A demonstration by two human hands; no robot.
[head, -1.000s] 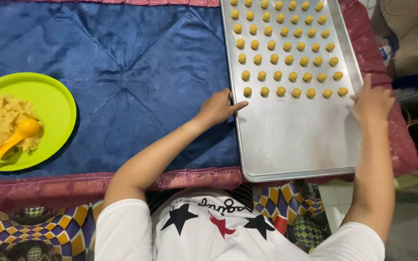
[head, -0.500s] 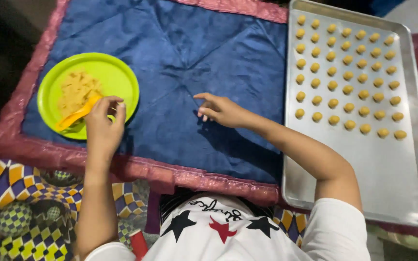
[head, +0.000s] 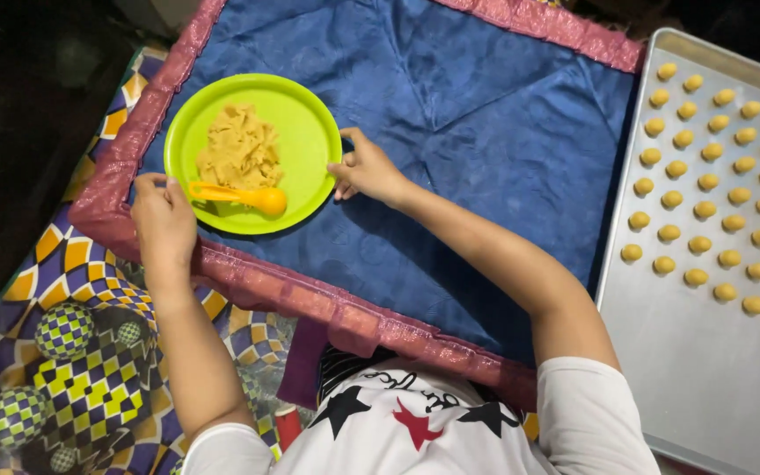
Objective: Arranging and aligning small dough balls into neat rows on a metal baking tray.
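Two bare hands frame a lime-green plate (head: 310, 123) near the far-left corner of a blue quilted cloth (head: 477, 149), head view, looking straight down. Left hand (head: 162, 220) sits at the plate's near-left rim, fingers curled by the handle end of an orange scoop (head: 237, 195); can't tell if it actually pinches the handle or just touches the rim. Right hand (head: 364, 169) rests at the plate's right rim w/ fingers loosely bent, thumb on the edge, holding nothing else — reads as steadying the plate from both sides. Scoop lies across the plate's near part, bowl end to the right, just below a ragged heap of tan dough (head: 239, 148).

Cloth has a pink, shiny border (head: 310, 303) along its left & near edges. Off its right edge, a silver baking tray (head: 705, 369) carries rows of small dough balls (head: 705, 211) across its far half; near half bare metal. Beyond the cloth's left edge: a purple-yellow checkered mat (head: 90, 369), dim surroundings.
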